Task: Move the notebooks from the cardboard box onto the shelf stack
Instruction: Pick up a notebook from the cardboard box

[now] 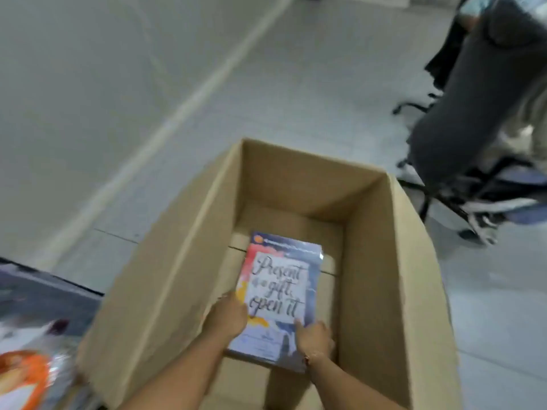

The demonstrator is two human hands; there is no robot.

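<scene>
A stack of notebooks, its top cover lettered "Present is a gift, open it", is held low inside the open cardboard box, just above its bottom. The left hand is closed as a grip on the stack's near left edge; the right hand is closed on its near right corner. Left of both grips, blurred wrapped items are seen. A dark chair stands far beyond them to the right.

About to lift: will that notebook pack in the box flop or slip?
The notebook pack looks shrink-wrapped and glossy, so probably slippery. It seems thick, so likely stiff and fairly heavy. Left hand and right hand gripping opposite edges seems sensible.
</scene>
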